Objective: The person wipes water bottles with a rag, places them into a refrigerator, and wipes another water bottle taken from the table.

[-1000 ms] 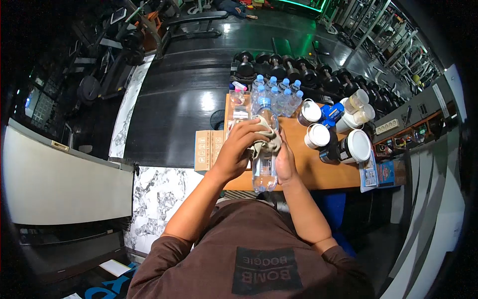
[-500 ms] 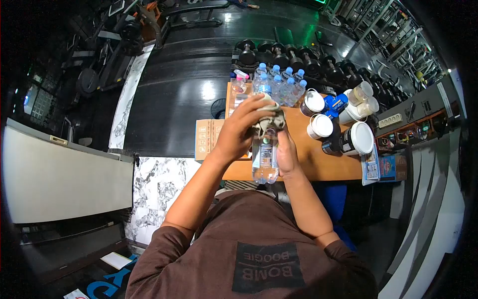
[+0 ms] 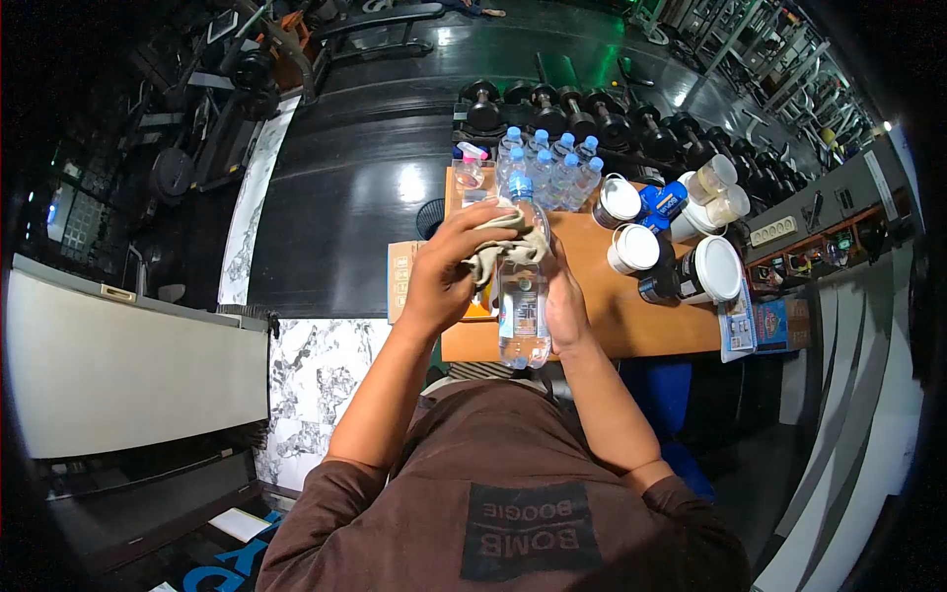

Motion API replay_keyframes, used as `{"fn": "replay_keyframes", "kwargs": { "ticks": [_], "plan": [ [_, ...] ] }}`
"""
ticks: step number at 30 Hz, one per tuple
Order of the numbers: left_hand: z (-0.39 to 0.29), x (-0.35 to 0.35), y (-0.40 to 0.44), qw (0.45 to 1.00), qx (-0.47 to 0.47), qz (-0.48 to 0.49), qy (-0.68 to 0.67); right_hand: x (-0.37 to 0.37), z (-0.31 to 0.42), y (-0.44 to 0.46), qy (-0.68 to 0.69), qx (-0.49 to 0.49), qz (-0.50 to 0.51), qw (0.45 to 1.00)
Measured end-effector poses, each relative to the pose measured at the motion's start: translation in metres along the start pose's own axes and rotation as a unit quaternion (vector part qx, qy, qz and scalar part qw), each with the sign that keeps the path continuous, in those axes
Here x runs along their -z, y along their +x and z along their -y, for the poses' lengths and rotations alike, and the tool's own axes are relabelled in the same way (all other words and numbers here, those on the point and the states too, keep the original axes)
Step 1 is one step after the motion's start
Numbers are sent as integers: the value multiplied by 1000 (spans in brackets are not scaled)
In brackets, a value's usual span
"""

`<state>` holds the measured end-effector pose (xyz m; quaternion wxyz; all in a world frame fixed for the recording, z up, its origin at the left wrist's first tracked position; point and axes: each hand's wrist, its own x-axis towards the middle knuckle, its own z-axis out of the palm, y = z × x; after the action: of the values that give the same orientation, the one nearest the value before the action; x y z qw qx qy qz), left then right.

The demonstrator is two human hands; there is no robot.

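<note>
My right hand (image 3: 565,305) is wrapped round a clear plastic water bottle (image 3: 524,316) from its right side. The bottle has a blue cap (image 3: 521,185) and a printed label, and its base points toward my body. A crumpled pale cloth with dark patches (image 3: 510,247) is bunched under the fingers of my left hand (image 3: 444,264). That cloth presses against the upper left side of the bottle, below the cap. Just beyond, several similar capped water bottles (image 3: 562,176) stand grouped on the wooden table (image 3: 631,331).
A spray bottle with a pink-and-white head (image 3: 469,168) stands at the table's far left. White-lidded tubs (image 3: 716,268) and a blue package (image 3: 663,201) occupy the right side. A cardboard box (image 3: 401,281) sits at the left edge. Dumbbells (image 3: 547,109) line a rack behind.
My left hand and the cloth have shifted left and slightly down from the bottle's neck, uncovering more of its cap and shoulder. My right hand still grips the bottle.
</note>
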<state>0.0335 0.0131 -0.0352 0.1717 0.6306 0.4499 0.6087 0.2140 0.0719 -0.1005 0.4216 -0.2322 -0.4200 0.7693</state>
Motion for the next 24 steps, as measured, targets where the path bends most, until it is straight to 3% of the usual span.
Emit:
{"fn": "replay_keyframes", "kwargs": {
  "ticks": [7,10,13,18,22,24],
  "plan": [
    [-10,-16,-28,992,-21,122,17,-15,33,0,19,-59,-45,997],
    [-17,-1,-44,980,-25,196,-37,-4,29,14,-12,-7,-45,999],
    [-23,10,-47,975,26,205,-80,-2,28,9,18,-32,-55,998],
    [-15,5,-26,994,40,90,-44,-9,18,9,-12,-2,-49,999],
    [-15,-9,-27,989,-23,146,-8,1,21,13,38,-33,-30,998],
    [-21,-7,-35,981,-28,187,-39,6,25,18,-21,-2,-48,999]
  ]
}}
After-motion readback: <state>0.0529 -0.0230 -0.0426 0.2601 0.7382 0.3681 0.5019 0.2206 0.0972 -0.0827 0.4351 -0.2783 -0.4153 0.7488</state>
